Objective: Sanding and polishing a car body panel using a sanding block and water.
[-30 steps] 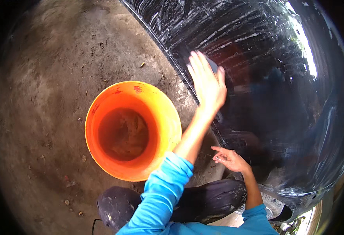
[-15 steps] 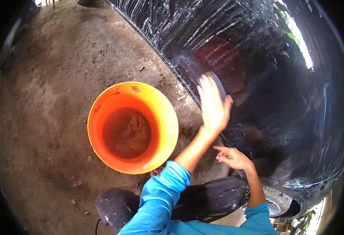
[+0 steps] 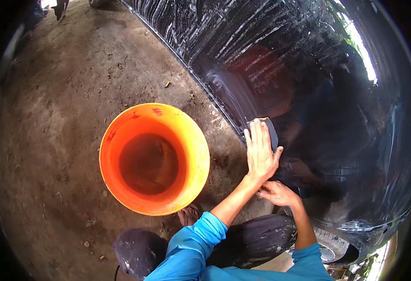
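Observation:
My left hand [image 3: 261, 152] lies flat over a dark grey sheet of sandpaper [image 3: 273, 133], pressing it against the lower part of a black car panel [image 3: 322, 117]. A thin tan edge of the sheet shows past my fingertips. Just below the left wrist is my right hand [image 3: 281, 193], its fingers loosely apart with nothing seen in them. The left wrist partly covers those fingertips, and whether they touch the panel I cannot tell. Whitish smears and streaks run over the panel above my left hand.
An orange bucket [image 3: 197, 154] with murky brownish water [image 3: 148, 164] stands on the dirt floor [image 3: 55, 140] left of my forearm. A car wheel [image 3: 329, 244] is at lower right. My bent knees [image 3: 142, 253] and a foot [image 3: 188, 215] are close to the bucket.
My left hand has slid down along the panel with the sandpaper, toward me. The right hand has shifted slightly downward, and its fingertips now meet the left wrist in view.

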